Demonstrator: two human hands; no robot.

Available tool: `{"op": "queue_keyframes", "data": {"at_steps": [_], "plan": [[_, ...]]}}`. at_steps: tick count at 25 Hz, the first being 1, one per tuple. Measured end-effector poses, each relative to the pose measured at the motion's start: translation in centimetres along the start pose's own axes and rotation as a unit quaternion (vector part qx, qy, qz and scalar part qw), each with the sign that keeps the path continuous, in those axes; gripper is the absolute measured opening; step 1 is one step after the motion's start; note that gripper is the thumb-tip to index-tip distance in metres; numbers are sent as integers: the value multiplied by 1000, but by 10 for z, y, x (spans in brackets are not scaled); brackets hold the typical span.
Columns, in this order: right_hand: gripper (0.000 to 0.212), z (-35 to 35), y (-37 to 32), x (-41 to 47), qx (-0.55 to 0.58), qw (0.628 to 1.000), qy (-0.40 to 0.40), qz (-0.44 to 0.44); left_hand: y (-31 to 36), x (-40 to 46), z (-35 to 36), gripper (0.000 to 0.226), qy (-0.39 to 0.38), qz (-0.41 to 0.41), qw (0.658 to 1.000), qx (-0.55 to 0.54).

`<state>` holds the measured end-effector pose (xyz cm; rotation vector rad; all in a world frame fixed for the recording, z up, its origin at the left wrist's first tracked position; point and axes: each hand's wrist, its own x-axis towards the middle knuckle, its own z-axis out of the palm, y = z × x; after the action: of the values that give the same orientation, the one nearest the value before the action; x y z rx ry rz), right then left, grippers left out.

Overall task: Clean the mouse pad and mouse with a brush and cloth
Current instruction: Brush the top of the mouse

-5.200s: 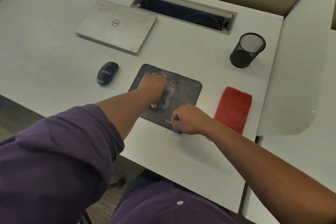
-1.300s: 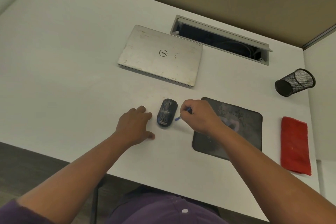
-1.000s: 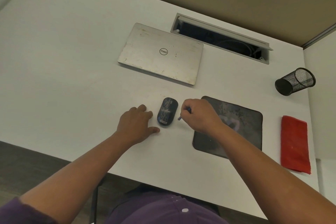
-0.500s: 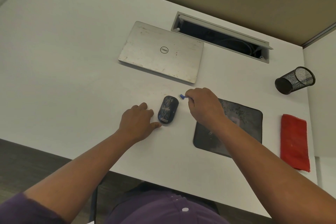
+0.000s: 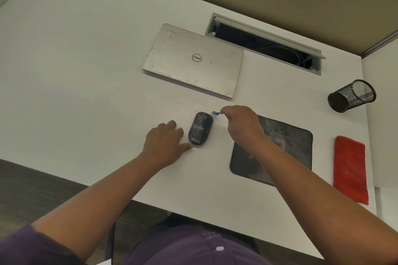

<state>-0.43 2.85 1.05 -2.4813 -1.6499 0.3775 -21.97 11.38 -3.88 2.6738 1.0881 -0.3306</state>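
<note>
A dark blue patterned mouse (image 5: 200,128) lies on the white desk. My left hand (image 5: 164,142) rests flat on the desk at its left side, thumb tip touching the mouse's near end. My right hand (image 5: 241,123) pinches a small blue brush (image 5: 216,112), whose tip sits at the mouse's far right corner. The dusty black mouse pad (image 5: 286,148) lies to the right, partly under my right forearm. A folded red cloth (image 5: 350,169) lies further right near the desk's edge.
A shut silver laptop (image 5: 193,60) lies behind the mouse. An open cable tray (image 5: 265,43) is sunk into the desk's back. A black mesh pen cup (image 5: 352,95) lies tipped at the right. The desk's front edge runs just below my forearms.
My right hand has carried the brush from the mouse's near right side up to its far right corner. My left hand stays beside the mouse, its thumb now at the near end.
</note>
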Motion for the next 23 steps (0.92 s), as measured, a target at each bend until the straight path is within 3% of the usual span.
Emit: {"op": "queue_keyframes", "data": {"at_steps": [5, 8, 11, 15, 19, 22, 23], "plan": [[39, 1, 1, -5, 1, 1000, -2, 5, 0, 1, 4, 54, 10, -1, 1000, 2], [40, 0, 0, -14, 35, 998, 51, -28, -1, 2, 7, 55, 17, -6, 1000, 5], [43, 1, 1, -26, 11, 1000, 9, -23, 1, 2, 9, 56, 26, -7, 1000, 3], [38, 1, 0, -38, 57, 996, 51, -44, 0, 3, 11, 55, 32, -5, 999, 9], [43, 2, 0, -49, 32, 999, 22, -18, 1, 3, 10, 54, 34, -3, 999, 12], [43, 8, 0, -59, 57, 993, 61, -83, 1, 2, 10, 54, 37, 4, 999, 15], [44, 11, -2, -61, 48, 995, 38, -80, 2, 1, 9, 53, 37, 5, 999, 18]]}}
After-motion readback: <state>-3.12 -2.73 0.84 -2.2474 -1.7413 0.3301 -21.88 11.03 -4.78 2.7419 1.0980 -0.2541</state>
